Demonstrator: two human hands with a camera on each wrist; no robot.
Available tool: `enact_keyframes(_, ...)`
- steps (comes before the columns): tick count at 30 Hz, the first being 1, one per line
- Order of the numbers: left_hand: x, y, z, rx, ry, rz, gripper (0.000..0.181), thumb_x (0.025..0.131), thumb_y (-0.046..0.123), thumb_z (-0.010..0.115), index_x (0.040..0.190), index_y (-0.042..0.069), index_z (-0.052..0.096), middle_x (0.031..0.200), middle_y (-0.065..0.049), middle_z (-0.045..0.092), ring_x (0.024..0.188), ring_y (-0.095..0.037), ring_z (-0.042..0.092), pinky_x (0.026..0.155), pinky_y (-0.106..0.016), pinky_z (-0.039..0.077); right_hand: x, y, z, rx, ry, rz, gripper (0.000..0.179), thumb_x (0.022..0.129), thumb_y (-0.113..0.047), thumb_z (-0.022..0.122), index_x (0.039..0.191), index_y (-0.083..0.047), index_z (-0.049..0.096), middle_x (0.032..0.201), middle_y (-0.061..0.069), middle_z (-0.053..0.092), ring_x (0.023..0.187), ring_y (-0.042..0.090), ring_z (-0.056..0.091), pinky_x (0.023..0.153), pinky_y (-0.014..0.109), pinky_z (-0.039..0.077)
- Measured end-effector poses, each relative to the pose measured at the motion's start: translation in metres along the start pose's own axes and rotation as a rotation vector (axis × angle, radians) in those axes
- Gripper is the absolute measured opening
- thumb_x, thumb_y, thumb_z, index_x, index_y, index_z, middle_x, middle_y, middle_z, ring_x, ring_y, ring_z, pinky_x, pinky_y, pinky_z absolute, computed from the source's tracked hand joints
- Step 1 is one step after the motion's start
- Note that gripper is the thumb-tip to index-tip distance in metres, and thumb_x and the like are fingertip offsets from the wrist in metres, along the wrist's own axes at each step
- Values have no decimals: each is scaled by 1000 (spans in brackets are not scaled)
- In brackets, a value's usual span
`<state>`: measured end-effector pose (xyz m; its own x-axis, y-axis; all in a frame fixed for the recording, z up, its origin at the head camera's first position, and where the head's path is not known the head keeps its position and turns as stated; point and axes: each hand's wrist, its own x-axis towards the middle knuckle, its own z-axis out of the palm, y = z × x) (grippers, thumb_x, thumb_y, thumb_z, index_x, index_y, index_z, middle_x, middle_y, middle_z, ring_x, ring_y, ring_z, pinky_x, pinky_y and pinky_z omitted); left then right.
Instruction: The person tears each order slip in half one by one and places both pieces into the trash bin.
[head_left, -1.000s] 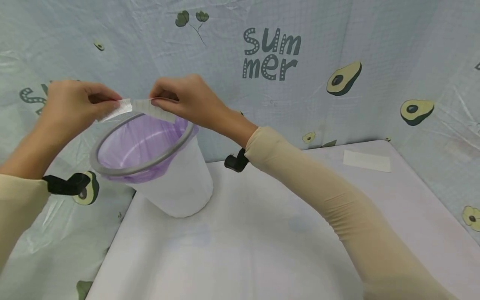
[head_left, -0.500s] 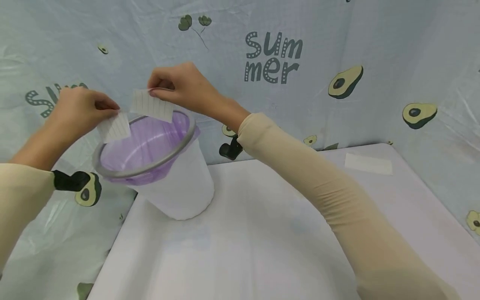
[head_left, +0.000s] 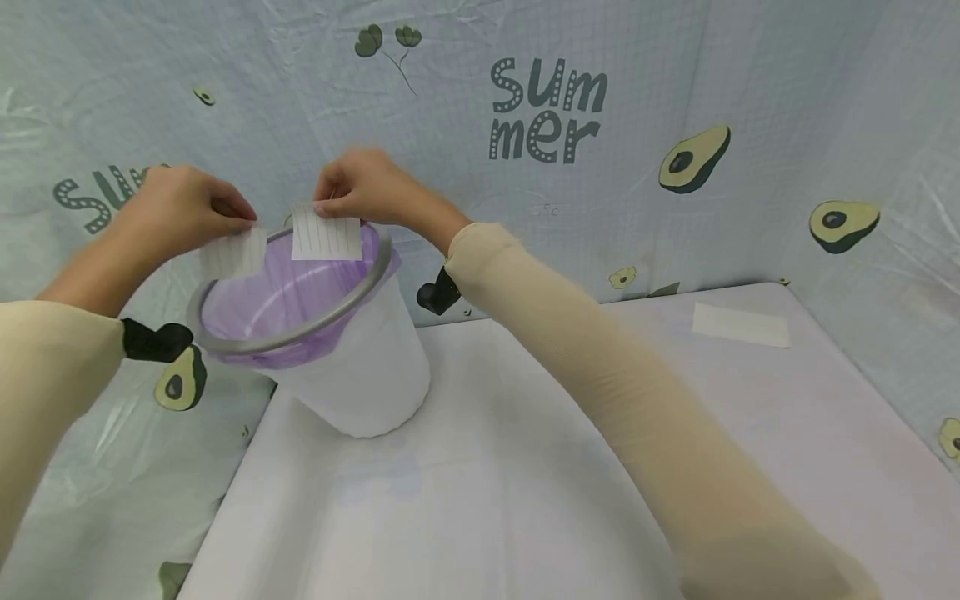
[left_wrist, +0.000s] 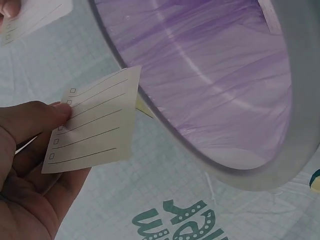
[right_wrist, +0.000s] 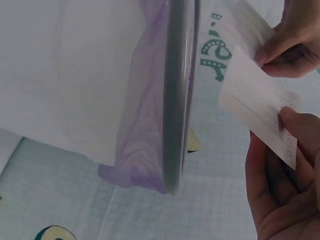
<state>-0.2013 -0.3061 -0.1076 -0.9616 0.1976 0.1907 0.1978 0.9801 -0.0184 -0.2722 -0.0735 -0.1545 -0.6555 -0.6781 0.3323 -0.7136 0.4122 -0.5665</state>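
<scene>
In the head view my left hand [head_left: 176, 212] pinches a piece of lined paper [head_left: 234, 252] above the left rim of a white bin [head_left: 367, 367]. The left wrist view shows its lines and small checkboxes [left_wrist: 95, 122]. My right hand [head_left: 375, 190] pinches a second lined piece of paper [head_left: 326, 236] by its top edge, over the bin's far side. Both pieces hang apart in the head view, though they overlap in the right wrist view. A purple bag [head_left: 300, 292] lines the bin under a grey rim ring [head_left: 292, 337].
A blank-looking white paper strip [head_left: 741, 325] lies at the back right of the white table [head_left: 480, 483]. Behind stands a pale sheet printed with avocados and lettering [head_left: 450, 100]. A small pale lined piece [left_wrist: 270, 16] shows inside the bin.
The two pieces, earlier almost edge to edge, now hang separately with their lined faces showing. My left hand has shifted slightly right; my right hand rose, then came down a little.
</scene>
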Motion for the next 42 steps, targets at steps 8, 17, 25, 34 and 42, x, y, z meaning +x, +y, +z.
enact_keyframes(8,16,5,-1,-6,-133,1,24,95,15,70,106,-5,75,97,-22,75,82,-33,67,57,-30,48,16,-10,10,99,-57,273,18,98,-20,70,113,-14,76,112,-2,70,79,13,68,71,23,59)
enact_keyframes(17,27,13,-4,-71,-209,-38,25,95,12,71,109,-8,73,86,-14,76,73,-19,71,65,-35,57,21,-21,17,271,-59,501,20,98,-16,69,115,-8,75,102,2,71,60,10,64,65,20,58)
enact_keyframes(25,24,9,0,-155,-161,-35,22,94,8,71,107,-10,72,85,-18,76,71,-20,72,57,-24,55,16,-21,16,352,-106,486,28,102,-17,63,128,-9,70,103,7,76,73,13,72,71,24,60)
enact_keyframes(34,7,21,20,-114,-7,89,22,96,7,64,110,-7,72,106,-27,72,88,-36,68,64,-36,53,-6,0,16,272,-48,339,28,103,-15,56,127,-6,69,107,6,74,88,15,73,74,21,58)
enact_keyframes(42,-20,54,37,-147,197,214,24,92,2,58,110,-1,74,105,-23,74,96,-40,70,76,-51,56,-54,31,8,197,23,223,27,101,-16,57,124,-6,69,111,4,72,93,13,70,81,25,56)
